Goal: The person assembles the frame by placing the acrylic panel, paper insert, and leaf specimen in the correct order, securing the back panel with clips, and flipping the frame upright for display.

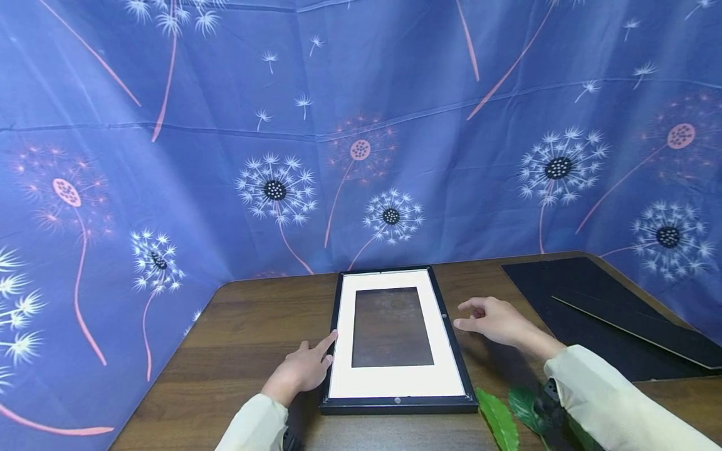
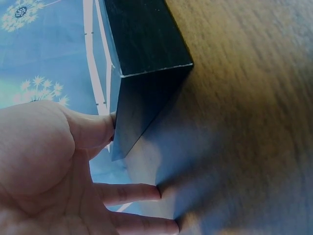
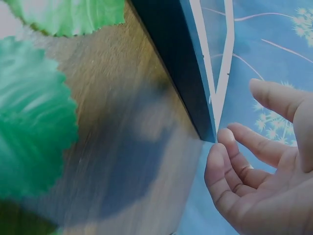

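A black picture frame (image 1: 399,406) lies flat on the wooden table, with a white mat (image 1: 395,383) inside it around a rectangular window that shows brown. My left hand (image 1: 301,369) is at the frame's left side, its thumb and index finger touching the edge. In the left wrist view, two other fingers of the left hand (image 2: 54,166) extend down toward the tabletop. Beside the frame's right side hovers my right hand (image 1: 496,321), holding nothing. Its fingers are loosely bent in the right wrist view, close to the frame's black side wall (image 3: 171,54).
A black board (image 1: 536,279) lies at the right of the table, with a raised flap (image 1: 637,326) on it. Green leaves (image 1: 499,421) lie near the front right corner of the frame, by the right wrist. A blue dandelion-print cloth (image 1: 451,163) hangs behind the table.
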The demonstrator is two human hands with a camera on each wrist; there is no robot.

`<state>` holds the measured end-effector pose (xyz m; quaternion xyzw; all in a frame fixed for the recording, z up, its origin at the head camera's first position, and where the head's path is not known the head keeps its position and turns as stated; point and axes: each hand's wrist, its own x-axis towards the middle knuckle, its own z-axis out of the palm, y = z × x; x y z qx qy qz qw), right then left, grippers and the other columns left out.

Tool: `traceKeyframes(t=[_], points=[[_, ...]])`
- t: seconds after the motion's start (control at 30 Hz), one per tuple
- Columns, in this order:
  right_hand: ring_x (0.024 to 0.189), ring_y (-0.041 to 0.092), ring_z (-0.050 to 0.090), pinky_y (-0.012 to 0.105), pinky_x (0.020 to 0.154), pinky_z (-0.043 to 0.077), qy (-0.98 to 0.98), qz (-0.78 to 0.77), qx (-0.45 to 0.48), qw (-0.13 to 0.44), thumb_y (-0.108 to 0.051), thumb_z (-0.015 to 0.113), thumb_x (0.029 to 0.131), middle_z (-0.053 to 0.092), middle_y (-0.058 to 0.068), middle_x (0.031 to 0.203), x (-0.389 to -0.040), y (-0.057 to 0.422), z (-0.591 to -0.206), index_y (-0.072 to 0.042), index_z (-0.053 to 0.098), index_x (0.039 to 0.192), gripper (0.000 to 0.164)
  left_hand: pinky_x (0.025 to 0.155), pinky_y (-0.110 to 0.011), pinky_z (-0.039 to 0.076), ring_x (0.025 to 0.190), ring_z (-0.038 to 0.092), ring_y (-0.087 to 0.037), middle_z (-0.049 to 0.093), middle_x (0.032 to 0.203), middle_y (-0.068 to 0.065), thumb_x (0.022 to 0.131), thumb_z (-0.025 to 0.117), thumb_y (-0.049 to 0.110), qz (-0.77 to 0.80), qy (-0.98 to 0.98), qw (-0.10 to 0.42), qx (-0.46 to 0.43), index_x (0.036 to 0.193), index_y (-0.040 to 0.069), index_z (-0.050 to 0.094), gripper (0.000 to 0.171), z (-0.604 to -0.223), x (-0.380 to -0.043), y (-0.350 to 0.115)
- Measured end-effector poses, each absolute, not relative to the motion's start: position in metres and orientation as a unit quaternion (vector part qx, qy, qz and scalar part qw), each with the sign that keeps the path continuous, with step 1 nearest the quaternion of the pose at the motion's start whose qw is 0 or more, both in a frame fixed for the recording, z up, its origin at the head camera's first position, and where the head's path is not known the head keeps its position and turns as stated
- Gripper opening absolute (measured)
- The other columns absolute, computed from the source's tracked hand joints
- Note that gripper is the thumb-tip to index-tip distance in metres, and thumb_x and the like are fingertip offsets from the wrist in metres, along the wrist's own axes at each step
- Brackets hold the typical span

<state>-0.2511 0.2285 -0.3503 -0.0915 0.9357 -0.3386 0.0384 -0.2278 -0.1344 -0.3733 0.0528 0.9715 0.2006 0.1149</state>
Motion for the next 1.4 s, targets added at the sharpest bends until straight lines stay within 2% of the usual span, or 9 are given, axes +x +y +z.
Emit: traceKeyframes(t=[0.17,0.43,0.83,1.07,1.4], points=[[0.084,0.021,0.051,0.035,0.066,0.043,0.927,-0.358,-0.101,0.039,-0.027,0.070,0.096,0.057,0.004,0.092,-0.244,0.237,-0.350,0.008,0.061,0.130,0.050,0.096,-0.080,0.035,0.125,0.038,-0.073,0.034,0.146,-0.046,0.106,0.050,0.020,0.207,0.970,0.114,0.054,0.156,0.016,0.041,0.050,-0.373,-0.227,-0.135],[0.083,0.019,0.050,0.033,0.067,0.043,0.919,-0.374,-0.120,0.048,-0.025,0.070,0.096,0.055,0.003,0.090,-0.230,0.250,-0.353,0.010,0.060,0.130,0.050,0.095,-0.080,0.035,0.124,0.038,-0.073,0.035,0.146,-0.046,0.106,0.050,0.020,0.202,0.972,0.111,0.052,0.156,0.016,0.042,0.050,-0.375,-0.227,-0.134],[0.082,0.018,0.049,0.026,0.063,0.042,0.899,-0.415,-0.119,0.080,-0.025,0.072,0.095,0.055,0.003,0.091,-0.204,0.267,-0.364,0.010,0.060,0.129,0.050,0.094,-0.081,0.036,0.123,0.039,-0.073,0.035,0.146,-0.044,0.107,0.049,0.021,0.197,0.973,0.109,0.051,0.156,0.018,0.041,0.050,-0.376,-0.228,-0.135],[0.077,0.010,0.047,0.026,0.060,0.041,0.886,-0.429,-0.151,0.094,-0.020,0.071,0.096,0.054,0.004,0.092,-0.190,0.275,-0.371,0.013,0.059,0.127,0.047,0.094,-0.081,0.036,0.123,0.038,-0.073,0.035,0.147,-0.044,0.107,0.050,0.022,0.198,0.973,0.108,0.050,0.156,0.018,0.041,0.051,-0.375,-0.227,-0.134],[0.077,0.006,0.043,0.026,0.060,0.038,0.901,-0.389,-0.172,0.089,-0.022,0.076,0.092,0.055,0.002,0.093,-0.172,0.274,-0.382,0.006,0.065,0.122,0.042,0.093,-0.081,0.036,0.123,0.039,-0.073,0.036,0.146,-0.044,0.107,0.050,0.022,0.193,0.974,0.109,0.055,0.156,0.018,0.041,0.051,-0.375,-0.227,-0.134]])
